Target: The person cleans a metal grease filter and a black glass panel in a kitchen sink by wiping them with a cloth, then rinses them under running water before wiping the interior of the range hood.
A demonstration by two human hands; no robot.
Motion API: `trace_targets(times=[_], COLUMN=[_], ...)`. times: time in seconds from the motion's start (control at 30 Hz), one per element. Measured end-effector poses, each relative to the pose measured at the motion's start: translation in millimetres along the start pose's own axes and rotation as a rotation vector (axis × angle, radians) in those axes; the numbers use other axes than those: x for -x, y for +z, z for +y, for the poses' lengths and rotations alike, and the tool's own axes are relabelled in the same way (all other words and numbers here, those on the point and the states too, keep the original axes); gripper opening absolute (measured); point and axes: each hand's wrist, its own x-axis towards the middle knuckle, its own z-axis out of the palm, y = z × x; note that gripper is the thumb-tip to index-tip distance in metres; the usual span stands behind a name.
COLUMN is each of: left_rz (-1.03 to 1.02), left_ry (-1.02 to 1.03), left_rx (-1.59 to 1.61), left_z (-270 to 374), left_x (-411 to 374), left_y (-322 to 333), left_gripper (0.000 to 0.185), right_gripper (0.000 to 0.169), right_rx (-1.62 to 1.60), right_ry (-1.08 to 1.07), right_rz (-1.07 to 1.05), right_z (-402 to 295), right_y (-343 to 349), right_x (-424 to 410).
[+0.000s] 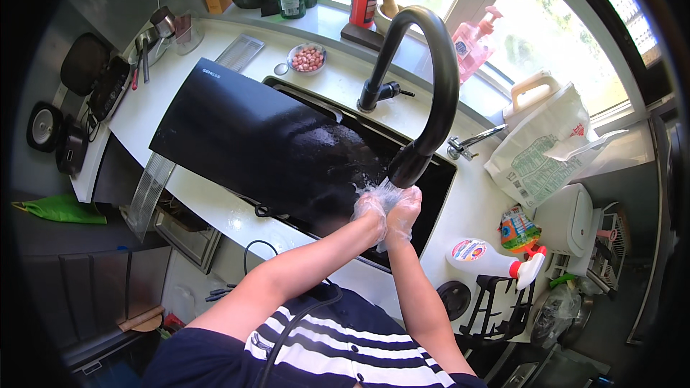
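Both hands wear clear plastic gloves and are close together under the spout of a black tap (439, 97). Water splashes over and between them. My left hand (371, 213) is nearest the wet right end of a large black glossy panel (259, 134). My right hand (403, 214) is curled just below the spout head, over the black sink (435, 188). The panel lies slanted across the sink and the white countertop. Water and glove film hide the fingers, so whether either hand holds something cannot be told.
Right of the sink lie a spray bottle (480, 257), a round black burner cap (454, 300) and a black pan support (498, 307). A small chrome tap (474, 141) stands behind. A bowl of pinkish pieces (307, 59) and a metal mesh filter (240, 54) are at the back.
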Motion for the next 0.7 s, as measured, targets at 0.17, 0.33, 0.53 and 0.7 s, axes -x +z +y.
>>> trace_targets(times=[0.17, 0.33, 0.53, 0.7], left_rz=[-0.115, -0.544, -0.615, -0.553], left_ry=[0.120, 0.163, 0.268, 0.289], left_rx=[-0.153, -0.342, -0.726, -0.405], left_z=[6.2, 43.2, 60.7, 57.6], left_x=[18.8, 73.8, 55.3, 67.9], left_y=[-1.1, -6.6, -29.7, -21.3], left_gripper=[0.022, 0.063, 0.038, 0.026], right_gripper=[0.021, 0.038, 0.054, 0.059], right_rx=[-0.009, -0.082, 0.010, 0.005], right_ry=[0.225, 0.274, 0.353, 0.435], right_rz=[0.276, -0.138, -0.310, -0.426], right_z=[-12.7, -36.8, -43.1, -47.9], right_y=[4.4, -1.9, -24.0, -31.4], right_x=[-6.7, 6.5, 13.5, 4.9])
